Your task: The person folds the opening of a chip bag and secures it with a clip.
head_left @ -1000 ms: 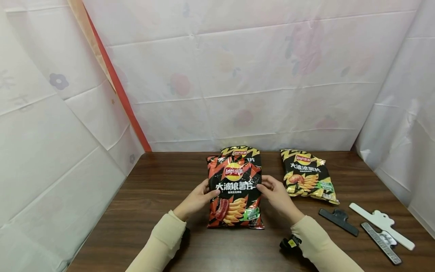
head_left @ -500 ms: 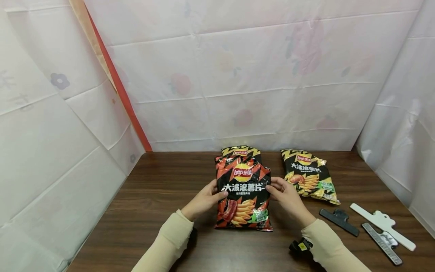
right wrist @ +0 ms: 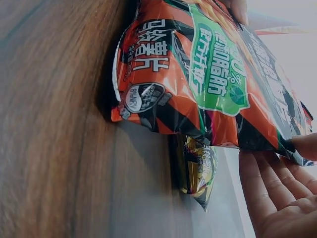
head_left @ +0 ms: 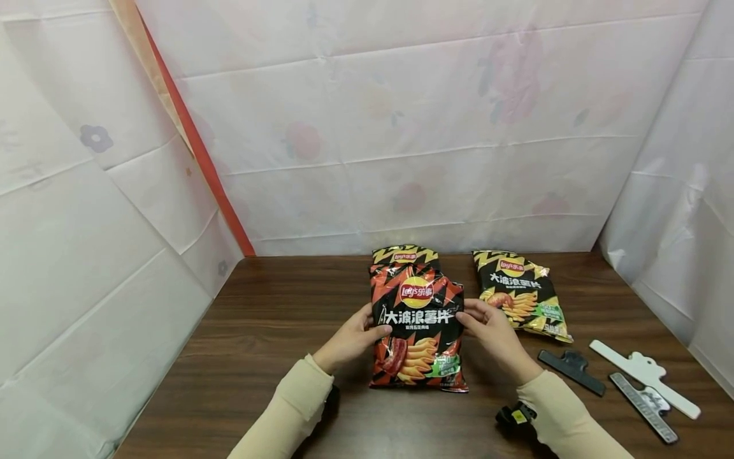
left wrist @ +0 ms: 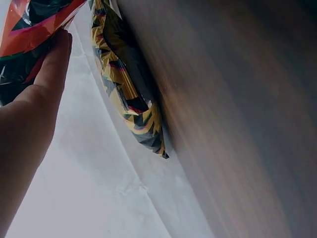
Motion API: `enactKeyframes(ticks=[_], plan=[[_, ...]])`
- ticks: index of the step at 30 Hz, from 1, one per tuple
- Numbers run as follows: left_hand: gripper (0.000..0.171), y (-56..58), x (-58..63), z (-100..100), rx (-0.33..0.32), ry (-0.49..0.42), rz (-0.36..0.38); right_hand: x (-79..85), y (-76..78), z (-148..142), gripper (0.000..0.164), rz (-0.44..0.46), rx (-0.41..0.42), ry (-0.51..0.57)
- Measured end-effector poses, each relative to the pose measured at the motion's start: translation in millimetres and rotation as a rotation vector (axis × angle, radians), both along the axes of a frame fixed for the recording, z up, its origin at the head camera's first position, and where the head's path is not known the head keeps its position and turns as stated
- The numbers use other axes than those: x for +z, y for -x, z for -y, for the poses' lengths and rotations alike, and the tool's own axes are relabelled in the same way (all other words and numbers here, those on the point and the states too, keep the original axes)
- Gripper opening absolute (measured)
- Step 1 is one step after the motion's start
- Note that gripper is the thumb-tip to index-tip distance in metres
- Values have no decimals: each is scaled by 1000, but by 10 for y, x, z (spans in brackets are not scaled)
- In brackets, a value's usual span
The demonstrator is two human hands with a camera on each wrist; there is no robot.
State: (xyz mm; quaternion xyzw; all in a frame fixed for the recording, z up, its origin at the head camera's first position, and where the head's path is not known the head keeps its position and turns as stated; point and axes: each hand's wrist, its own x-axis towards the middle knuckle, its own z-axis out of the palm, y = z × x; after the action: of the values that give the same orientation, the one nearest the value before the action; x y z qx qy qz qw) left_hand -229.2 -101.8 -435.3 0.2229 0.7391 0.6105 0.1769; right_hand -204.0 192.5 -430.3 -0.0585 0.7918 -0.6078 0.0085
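Both hands hold a red-and-black bag of potato chips [head_left: 418, 335] by its sides, its printed front towards me. On its left edge my left hand [head_left: 352, 340] has the thumb in front and the fingers behind. The right hand [head_left: 497, 333] pinches the right edge; in the right wrist view its fingers [right wrist: 270, 186] lie behind the bag with the thumb on the front. Behind the held bag stands a yellow-and-black chip bag [head_left: 405, 256], mostly covered. I cannot tell whether the red bag's bottom touches the table.
A second yellow-and-black chip bag [head_left: 518, 294] leans back at the right rear. To the right lie a black bag clip [head_left: 571, 371], a white clip [head_left: 645, 377] and a grey clip [head_left: 643, 408]. White printed sheeting [head_left: 401, 127] rises behind the brown wooden table [head_left: 269, 306].
Both hands have shifted the red-and-black chip bag a little to the right, so it covers the bag behind it differently. Their hold looks the same. The other bags and the clips stay put.
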Motion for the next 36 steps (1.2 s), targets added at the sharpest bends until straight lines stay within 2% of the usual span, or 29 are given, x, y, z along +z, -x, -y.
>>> enactKeyframes(ticks=[7, 14, 25, 30, 36], plan=[[62, -20, 15, -10, -1, -33, 15, 85, 16, -75, 49, -2, -22, 6], [64, -18, 17, -24, 14, -28, 12, 169, 66, -118, 53, -70, -55, -29], [65, -37, 43, -13, 16, 3, -4, 245, 92, -61, 53, -2, -123, -73], [61, -42, 50, -15, 1, -28, 3, 235, 93, -36, 51, -2, -143, -54], [65, -50, 39, -12, 30, 0, -12, 194, 100, -23, 48, 2, -167, -1]])
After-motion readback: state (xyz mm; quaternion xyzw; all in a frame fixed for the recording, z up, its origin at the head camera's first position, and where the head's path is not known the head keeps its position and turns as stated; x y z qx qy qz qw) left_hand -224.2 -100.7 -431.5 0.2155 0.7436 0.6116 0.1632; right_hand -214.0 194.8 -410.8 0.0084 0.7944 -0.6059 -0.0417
